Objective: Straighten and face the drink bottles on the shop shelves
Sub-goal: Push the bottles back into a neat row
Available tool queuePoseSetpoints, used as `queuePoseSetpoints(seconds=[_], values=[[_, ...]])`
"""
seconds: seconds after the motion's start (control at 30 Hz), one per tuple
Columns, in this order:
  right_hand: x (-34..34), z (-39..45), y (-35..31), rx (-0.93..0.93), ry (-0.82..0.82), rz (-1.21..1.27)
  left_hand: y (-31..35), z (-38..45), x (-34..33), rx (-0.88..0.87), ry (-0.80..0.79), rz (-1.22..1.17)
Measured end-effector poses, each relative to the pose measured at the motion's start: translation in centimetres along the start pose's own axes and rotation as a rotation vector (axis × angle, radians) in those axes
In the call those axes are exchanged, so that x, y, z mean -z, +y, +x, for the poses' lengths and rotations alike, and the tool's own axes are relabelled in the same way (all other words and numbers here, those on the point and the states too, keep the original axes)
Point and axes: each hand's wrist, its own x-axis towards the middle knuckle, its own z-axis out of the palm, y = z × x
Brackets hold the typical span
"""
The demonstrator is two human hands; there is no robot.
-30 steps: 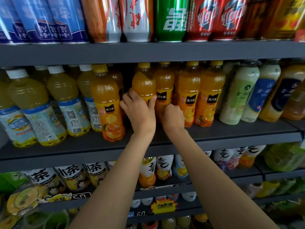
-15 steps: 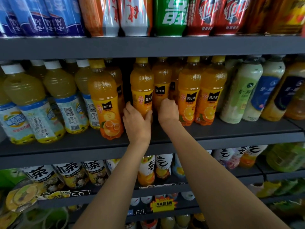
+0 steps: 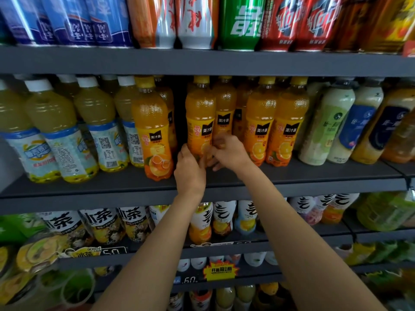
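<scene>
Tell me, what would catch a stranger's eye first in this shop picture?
Two bare hands, left hand and right hand, meet low on one orange juice bottle at the middle of the dark shelf, with more orange bottles on either side. Right above, a row of big cans stands out, the green can brightest. Left of the juice stand pale yellow bottles with white caps.

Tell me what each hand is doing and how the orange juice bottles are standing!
left hand: fingers curled round the base of the held orange bottle
right hand: fingers on that bottle's lower label, blurred
held orange bottle: upright, label facing out
orange bottle left of the gap: leaning, nearer the shelf edge
two orange bottles on the right: upright, labels facing out, touching
</scene>
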Motion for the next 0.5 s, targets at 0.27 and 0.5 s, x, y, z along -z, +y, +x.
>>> queuePoseSetpoints(seconds=[0.27, 0.5], values=[[1.2, -1.5, 0.4, 0.100, 0.305, -0.461, 1.3, -0.2, -1.3, -0.129, -0.185, -0.079], [3.0, -1.6, 1.1, 0.113, 0.411, -0.641, 2.3, 0.1, -3.1, -0.164, -0.245, -0.094]])
